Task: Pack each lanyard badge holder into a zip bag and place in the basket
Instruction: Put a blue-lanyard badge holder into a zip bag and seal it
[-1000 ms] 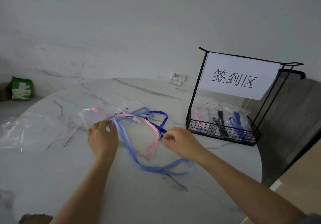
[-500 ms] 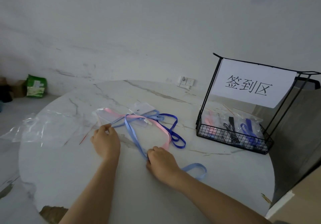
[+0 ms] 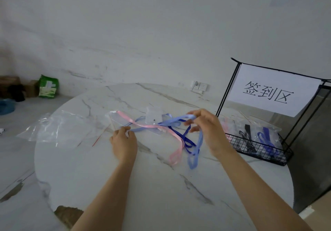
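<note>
The way between my left hand (image 3: 123, 144) and my right hand (image 3: 207, 130) is crossed by tangled ribbons. The pink lanyard (image 3: 176, 156) and the dark blue lanyard (image 3: 189, 142) lie on the worktop (image 3: 143, 186). The light blue lanyard (image 3: 192, 161) is strung between both hands and droops in a loop. Nearer me, between my forearms, the marble lies bare. To the left, flat zip bags (image 3: 59, 132) cover the worktop's edge. To the right, the basket (image 3: 250, 146) stands just beside my right hand. It is open above its low front wall, but black uprights (image 3: 226, 92) and a paper sign (image 3: 272, 91) close the back, and packed bags (image 3: 265, 132) fill its floor.
</note>
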`<state>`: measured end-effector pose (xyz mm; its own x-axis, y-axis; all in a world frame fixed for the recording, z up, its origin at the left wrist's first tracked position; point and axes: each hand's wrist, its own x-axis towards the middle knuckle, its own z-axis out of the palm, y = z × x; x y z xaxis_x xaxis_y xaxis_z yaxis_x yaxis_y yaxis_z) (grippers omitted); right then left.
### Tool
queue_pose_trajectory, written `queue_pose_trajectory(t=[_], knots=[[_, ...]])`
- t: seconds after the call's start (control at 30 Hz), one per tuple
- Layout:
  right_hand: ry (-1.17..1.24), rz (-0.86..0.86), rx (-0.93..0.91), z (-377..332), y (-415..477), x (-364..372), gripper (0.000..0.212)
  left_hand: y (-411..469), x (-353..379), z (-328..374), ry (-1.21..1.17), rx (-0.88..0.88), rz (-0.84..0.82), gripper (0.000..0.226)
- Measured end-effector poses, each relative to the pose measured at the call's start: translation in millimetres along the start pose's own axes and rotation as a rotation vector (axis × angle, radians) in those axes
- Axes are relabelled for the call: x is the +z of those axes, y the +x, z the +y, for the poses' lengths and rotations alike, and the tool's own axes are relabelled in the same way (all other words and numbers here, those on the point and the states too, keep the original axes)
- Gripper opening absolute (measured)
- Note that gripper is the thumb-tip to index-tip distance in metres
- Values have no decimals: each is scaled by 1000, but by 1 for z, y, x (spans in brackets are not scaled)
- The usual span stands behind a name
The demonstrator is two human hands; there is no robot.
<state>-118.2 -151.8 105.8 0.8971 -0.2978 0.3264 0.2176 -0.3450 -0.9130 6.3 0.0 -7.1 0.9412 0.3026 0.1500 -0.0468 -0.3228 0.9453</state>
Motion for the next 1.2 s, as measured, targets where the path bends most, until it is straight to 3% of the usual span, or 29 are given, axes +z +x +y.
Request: queue_pose_trajectory(t=[0.2, 0.4, 0.57, 0.67, 0.7, 0.83, 0.9, 1.0, 1.07, 1.2], knots=[[341, 47, -133, -24, 12, -21, 6, -5, 3, -6, 357, 149, -210, 38], [578, 48, -170, -45, 15, -39, 41, -9, 6, -8, 627, 239, -314, 45], [711, 62, -106, -55, 15, -39, 45, -14, 10, -5, 585, 422, -389, 65], [744, -24, -39, -58, 13, -37, 26, -20, 14, -1, 618, 544, -463, 73], [753, -83, -16, -58, 11, -36, 19, -21, 15, -1, 637, 571, -485, 72], [808, -306, 39, -53, 5, -31, 39, -23, 18, -7, 626, 688, -513, 45], [813, -318, 35, -56, 2, -30, 31, -25, 19, -8, 510, 727, -506, 35], [786, -212, 12, -64, 1, -35, 11, -24, 20, -5, 259, 889, -341, 24], [796, -104, -32, -69, 1, -43, 11, -24, 20, -3, 54, 812, -306, 28], [609, 251, -98, -64, 20, -72, 24, -27, 9, 16, -312, 266, -420, 18]])
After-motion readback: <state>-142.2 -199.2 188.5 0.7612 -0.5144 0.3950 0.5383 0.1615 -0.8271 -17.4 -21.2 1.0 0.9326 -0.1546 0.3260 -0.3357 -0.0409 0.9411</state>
